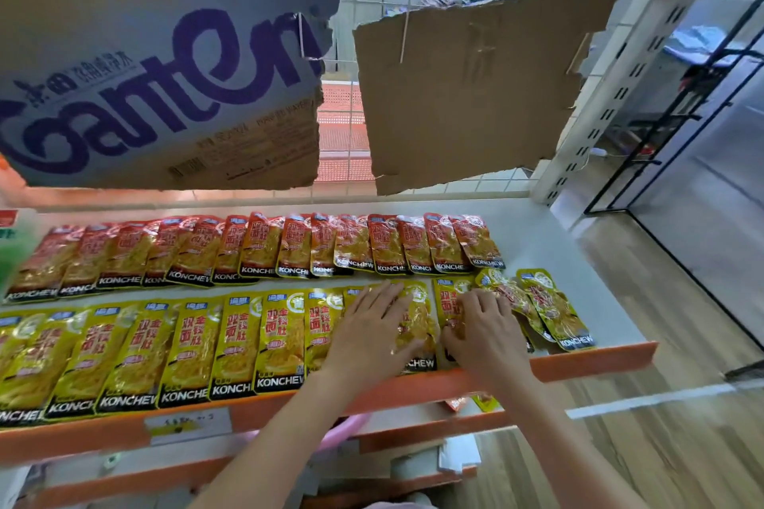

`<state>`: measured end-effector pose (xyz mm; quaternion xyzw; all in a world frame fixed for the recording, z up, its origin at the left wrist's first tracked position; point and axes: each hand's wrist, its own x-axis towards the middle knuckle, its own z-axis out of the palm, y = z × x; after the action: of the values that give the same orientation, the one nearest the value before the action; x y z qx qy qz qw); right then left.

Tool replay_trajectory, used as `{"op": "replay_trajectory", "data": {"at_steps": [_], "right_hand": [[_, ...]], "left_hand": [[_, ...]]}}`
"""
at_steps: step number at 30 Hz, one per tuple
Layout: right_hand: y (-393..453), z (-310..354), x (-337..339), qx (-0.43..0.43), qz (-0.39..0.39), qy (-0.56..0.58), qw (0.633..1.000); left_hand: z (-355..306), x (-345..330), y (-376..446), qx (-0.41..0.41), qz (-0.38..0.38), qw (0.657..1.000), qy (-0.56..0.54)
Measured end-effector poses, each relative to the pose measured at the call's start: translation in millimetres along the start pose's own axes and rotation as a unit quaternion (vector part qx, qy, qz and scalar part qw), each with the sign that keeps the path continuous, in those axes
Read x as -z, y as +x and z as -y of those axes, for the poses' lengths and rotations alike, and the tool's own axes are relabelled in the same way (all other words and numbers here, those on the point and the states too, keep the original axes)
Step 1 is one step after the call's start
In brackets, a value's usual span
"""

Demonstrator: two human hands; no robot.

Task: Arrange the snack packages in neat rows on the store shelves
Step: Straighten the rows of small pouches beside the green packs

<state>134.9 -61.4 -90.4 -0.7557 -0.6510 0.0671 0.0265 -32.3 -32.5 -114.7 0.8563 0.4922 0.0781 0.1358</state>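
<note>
Your left hand (374, 326) lies flat, fingers straight, pressing a yellow pack (417, 322) near the right end of the front row. Just right of it, your right hand (481, 326) curls its fingers on the next pack (448, 298). Beyond your fingertips runs the red row (264, 250); two loose packs (537, 306) sit tilted right of your right hand on the shelf (578, 260).

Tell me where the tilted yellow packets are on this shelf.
In the head view, the tilted yellow packets lie at the right end of the front yellow row, just right of the right hand, near the shelf's orange front lip.
</note>
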Motion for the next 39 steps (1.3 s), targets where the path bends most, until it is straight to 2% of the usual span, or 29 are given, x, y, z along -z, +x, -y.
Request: {"op": "replay_trajectory", "data": {"at_steps": [10, 13, 20, 24, 27, 30, 34, 39], "right_hand": [[2.2, -4.3, -1.1, 0.019, -0.013, -0.003, 1.0], [5.2, 0.3, 0.8, 0.017, -0.021, 0.041, 0.999], [-5.0, -2.3, -4.8, 0.106, -0.01, 0.098, 0.99], [-1.4, -26.8, 1.7, 0.072, -0.086, 0.109, 0.988], [-1.8, -42.0, 0.7, 0.02, -0.056, 0.049, 0.997], [-1.2, -47.9, -7.1, 0.0, -0.054, 0.041, 0.998], [0.3, -49.7, -7.0, 0.017, -0.095, 0.029, 0.995], [2.9, -42.1, -6.5, 0.028, -0.083, 0.073, 0.993]], "left_hand": [[1.8, -3.0, -0.6, 0.016, -0.03, 0.999, -0.017], [1.7, -3.1, 1.0, 0.021, -0.04, 0.999, -0.018], [1.0, -2.8, 0.5, 0.015, -0.045, 0.999, -0.012], [-6.5, -1.0, 1.4, 0.029, -0.072, 0.997, -0.012], [-22.6, -1.3, 10.5, 0.014, -0.081, 0.996, -0.034], [-39.1, -7.0, 20.2, -0.019, -0.061, 0.998, -0.025], [-38.6, -17.6, 22.9, -0.032, -0.029, 0.999, -0.009], [-38.8, -16.0, 23.5, -0.033, -0.033, 0.999, -0.009]]}}
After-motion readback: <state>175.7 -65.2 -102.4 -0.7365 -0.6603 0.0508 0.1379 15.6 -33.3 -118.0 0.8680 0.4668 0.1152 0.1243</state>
